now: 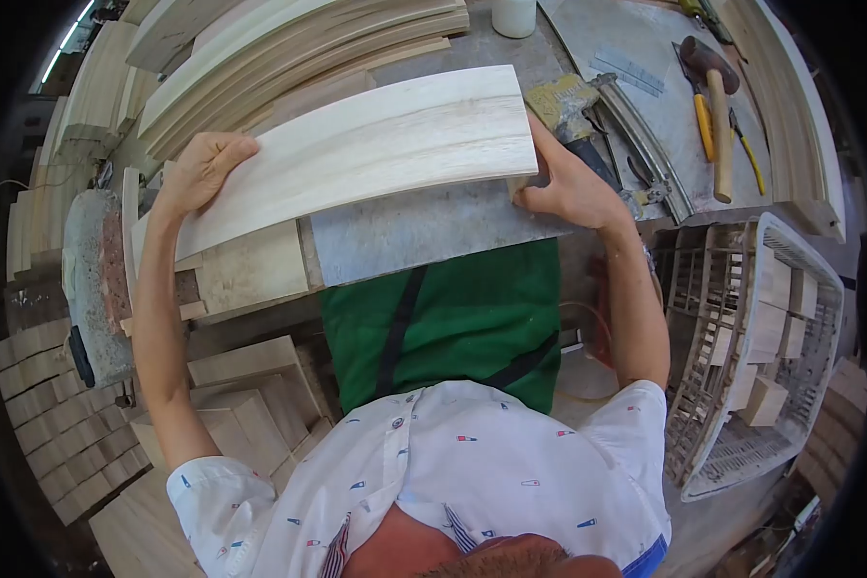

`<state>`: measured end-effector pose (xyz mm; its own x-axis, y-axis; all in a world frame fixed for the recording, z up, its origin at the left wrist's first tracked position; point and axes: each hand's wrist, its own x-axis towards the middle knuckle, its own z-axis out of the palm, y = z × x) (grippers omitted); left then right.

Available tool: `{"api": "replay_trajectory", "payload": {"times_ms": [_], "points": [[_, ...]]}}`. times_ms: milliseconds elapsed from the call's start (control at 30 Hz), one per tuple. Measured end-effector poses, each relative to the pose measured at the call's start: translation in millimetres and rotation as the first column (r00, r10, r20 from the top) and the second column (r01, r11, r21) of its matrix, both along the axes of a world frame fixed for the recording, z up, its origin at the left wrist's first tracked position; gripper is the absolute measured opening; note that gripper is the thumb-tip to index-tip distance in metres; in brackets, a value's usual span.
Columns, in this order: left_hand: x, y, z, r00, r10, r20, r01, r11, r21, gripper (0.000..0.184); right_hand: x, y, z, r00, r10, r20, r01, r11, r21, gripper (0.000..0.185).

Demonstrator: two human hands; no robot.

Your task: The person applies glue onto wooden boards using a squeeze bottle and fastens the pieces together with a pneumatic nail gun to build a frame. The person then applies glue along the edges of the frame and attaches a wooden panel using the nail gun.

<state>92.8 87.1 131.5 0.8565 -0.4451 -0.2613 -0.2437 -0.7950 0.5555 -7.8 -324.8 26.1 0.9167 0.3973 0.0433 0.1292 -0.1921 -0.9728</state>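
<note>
Wooden board (pixel 385 144): spans the upper middle of the frame above the worktop (pixel 395 241), its right end apparently raised, with a gap under the near edge. If my two hands lift unevenly, I judge it could twist or drop at one end.
Left hand (pixel 205 173): fingers closed on the board's left end, thumb along the upper face; the fingertips underneath are hidden from me. A grip that close to the end could let the board pivot.
Right hand (pixel 580 188): fingers wrapped around the right end, thumb low, by a short wooden piece (pixel 517 188) under the corner. I cannot tell whether the thumb presses that piece or only brushes it; if it is loose, a slack thumb could let it slip.
Nail gun (pixel 561 101): lies just beyond the right hand, at upper right. Swinging the board rightward could knock it, or catch my knuckles on its metal magazine (pixel 650 144).
Stacked boards (pixel 308 72): lie close behind the far edge, upper left. Pushing away from the body could scrape the pale face against them.
Green apron (pixel 453 318): hangs right at the worktop's near edge, mid-frame; a dropped board tipping this way could strike the body there.
</note>
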Motion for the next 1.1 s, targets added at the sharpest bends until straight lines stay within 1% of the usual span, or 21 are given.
{"api": "replay_trajectory", "payload": {"times_ms": [100, 233, 333, 433, 633, 700, 833, 900, 1100], "points": [[-2, -7, 2, 0.998, 0.038, -0.042, -0.038, 0.999, 0.012, 0.049, 0, 1, 5, 0.999, -0.006, -0.037, 0.006, 1.0, -0.001, 0.093], [6, 3, -9, 0.998, 0.034, -0.043, -0.034, 0.999, -0.016, 0.05, -1, 0, 4, 0.998, -0.018, -0.055, 0.018, 1.0, 0.006, 0.093], [5, 0, -6, 0.998, 0.041, -0.056, -0.042, 0.999, -0.018, 0.05, 0, 1, 1, 1.0, -0.022, 0.005, 0.021, 1.0, 0.007, 0.093], [4, -3, -3, 0.997, 0.039, -0.068, -0.04, 0.999, -0.003, 0.05, -1, 4, 1, 0.999, -0.03, 0.028, 0.029, 0.999, 0.037, 0.092], [5, -4, 0, 0.996, 0.025, -0.087, -0.026, 1.0, -0.01, 0.049, -1, 3, -7, 0.997, -0.066, -0.047, 0.071, 0.991, 0.116, 0.091], [3, -7, 1, 0.996, 0.037, -0.085, -0.036, 0.999, 0.014, 0.049, -1, 3, -5, 0.998, -0.061, -0.024, 0.063, 0.994, 0.092, 0.092], [8, 1, -6, 0.994, 0.036, -0.102, -0.037, 0.999, -0.001, 0.049, -1, 4, -5, 0.998, -0.063, 0.001, 0.063, 0.997, 0.052, 0.092], [7, -1, -4, 0.994, 0.037, -0.099, -0.038, 0.999, -0.008, 0.049, 0, 4, -4, 0.998, -0.06, -0.003, 0.06, 0.997, 0.056, 0.092], [1, -13, 4, 0.994, 0.057, -0.097, -0.052, 0.997, 0.05, 0.049, -2, 5, 1, 0.997, -0.073, -0.019, 0.074, 0.997, 0.029, 0.091]]}}
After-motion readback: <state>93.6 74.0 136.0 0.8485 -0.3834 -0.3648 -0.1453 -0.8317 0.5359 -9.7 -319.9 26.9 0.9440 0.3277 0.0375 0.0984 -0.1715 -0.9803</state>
